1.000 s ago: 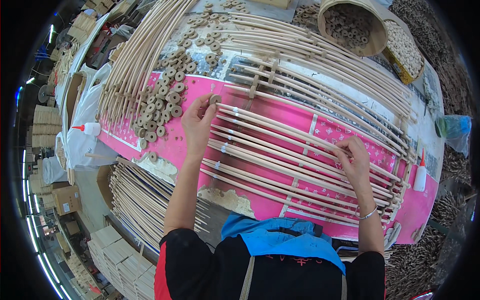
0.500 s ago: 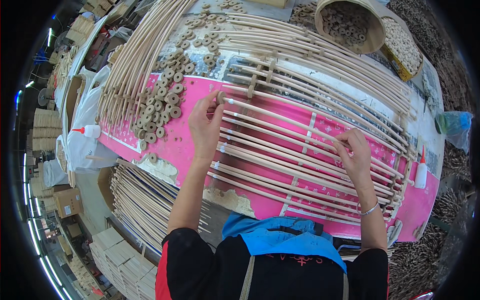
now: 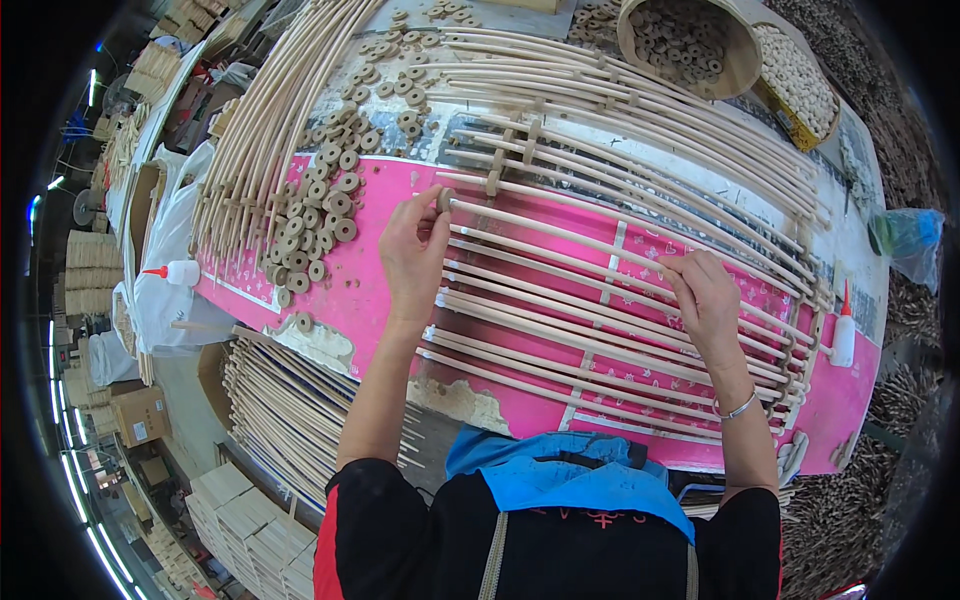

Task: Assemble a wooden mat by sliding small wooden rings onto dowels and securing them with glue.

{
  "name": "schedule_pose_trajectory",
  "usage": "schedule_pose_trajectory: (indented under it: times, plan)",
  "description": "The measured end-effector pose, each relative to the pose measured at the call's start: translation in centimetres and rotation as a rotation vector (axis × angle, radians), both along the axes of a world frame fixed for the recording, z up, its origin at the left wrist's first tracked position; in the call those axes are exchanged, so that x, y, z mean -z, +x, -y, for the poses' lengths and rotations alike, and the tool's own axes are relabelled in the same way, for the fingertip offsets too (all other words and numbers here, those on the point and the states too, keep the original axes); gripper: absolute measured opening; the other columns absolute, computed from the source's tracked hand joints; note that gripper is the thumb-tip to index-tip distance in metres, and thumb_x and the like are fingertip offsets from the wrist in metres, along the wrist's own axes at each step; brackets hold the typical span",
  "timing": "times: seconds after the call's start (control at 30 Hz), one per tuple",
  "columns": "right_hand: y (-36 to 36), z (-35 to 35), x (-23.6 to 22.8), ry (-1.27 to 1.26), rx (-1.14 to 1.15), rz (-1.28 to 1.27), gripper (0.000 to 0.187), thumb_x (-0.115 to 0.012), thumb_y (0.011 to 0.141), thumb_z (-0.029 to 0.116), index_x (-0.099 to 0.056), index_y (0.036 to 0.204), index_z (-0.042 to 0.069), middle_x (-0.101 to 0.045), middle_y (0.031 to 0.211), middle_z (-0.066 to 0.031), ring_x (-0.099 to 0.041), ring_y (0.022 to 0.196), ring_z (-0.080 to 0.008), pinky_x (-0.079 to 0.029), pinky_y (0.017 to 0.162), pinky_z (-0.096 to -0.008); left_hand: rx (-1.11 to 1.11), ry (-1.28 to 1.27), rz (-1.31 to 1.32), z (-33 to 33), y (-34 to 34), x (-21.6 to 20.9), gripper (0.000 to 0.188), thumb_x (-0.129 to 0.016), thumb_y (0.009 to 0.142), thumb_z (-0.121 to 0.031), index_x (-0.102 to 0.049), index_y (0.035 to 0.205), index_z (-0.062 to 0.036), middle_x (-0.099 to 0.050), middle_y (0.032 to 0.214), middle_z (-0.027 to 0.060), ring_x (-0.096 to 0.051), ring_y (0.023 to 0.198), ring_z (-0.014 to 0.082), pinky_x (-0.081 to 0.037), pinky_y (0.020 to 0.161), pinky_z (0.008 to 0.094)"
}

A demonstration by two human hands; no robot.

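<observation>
Left hand: left of centre in the frame, thumb and fingers pinching a brown wooden disc.
Disc: against the left tip of a pale dowel; cannot tell whether the tip sits inside its hole.
Right hand: right of centre, fingers gripping that same dowel farther along.
Dowel row: lower in the frame, side by side over the pink worktop, white dabs at several left tips.
Disc pile: loosely heaped, left of the left hand.
White squeeze bottles: red-tipped, one upright at right, one lying at left.
Bucket: upper right, tilted, discs inside.
</observation>
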State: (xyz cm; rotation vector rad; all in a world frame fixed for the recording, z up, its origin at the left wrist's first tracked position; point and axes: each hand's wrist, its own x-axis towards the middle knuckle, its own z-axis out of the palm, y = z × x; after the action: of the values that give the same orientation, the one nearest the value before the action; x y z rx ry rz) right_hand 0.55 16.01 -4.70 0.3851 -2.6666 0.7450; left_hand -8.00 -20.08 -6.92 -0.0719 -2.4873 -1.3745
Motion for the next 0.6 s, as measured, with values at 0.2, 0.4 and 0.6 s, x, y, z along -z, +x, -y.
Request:
schedule_pose_trajectory:
  times: [0.2, 0.4, 0.6]
  plan:
    - [-0.2, 0.4, -0.3, -0.015, 0.009, 0.010, 0.011, -0.077, 0.092, 0.013, -0.071, 0.098, 0.007, -0.070, 0.089, -0.0088, -0.067, 0.081, -0.0277, -0.053, 0.067, -0.0380, -0.012, -0.046, 0.010, -0.4, 0.0, 0.0, 0.033, -0.071, 0.094, 0.000, -0.072, 0.126, -0.0029, -0.069, 0.094, 0.0096, -0.071, 0.081, 0.0185, -0.056, 0.072, 0.0316]
    - [-0.3, -0.1, 0.2, -0.012, 0.016, 0.036, 0.012, -0.074, 0.094, 0.017, -0.071, 0.098, 0.007, -0.071, 0.088, -0.0084, -0.069, 0.082, -0.0282, -0.054, 0.068, -0.0396, 0.007, -0.087, 0.007, -1.2, 0.1, 0.1, 0.031, -0.071, 0.094, -0.001, -0.072, 0.125, -0.0024, -0.069, 0.093, 0.0100, -0.070, 0.081, 0.0194, -0.056, 0.072, 0.0332]
    - [-1.1, -1.0, 2.9, -0.057, 0.014, 0.148, 0.019, -0.070, 0.097, 0.026, -0.073, 0.098, 0.007, -0.070, 0.095, -0.0112, -0.068, 0.089, -0.0329, -0.055, 0.076, -0.0434, 0.150, -0.101, -0.130, -0.8, -0.6, 1.9, 0.031, -0.066, 0.100, -0.002, -0.073, 0.130, -0.0055, -0.075, 0.111, 0.0087, -0.071, 0.093, 0.0176, -0.056, 0.080, 0.0302]
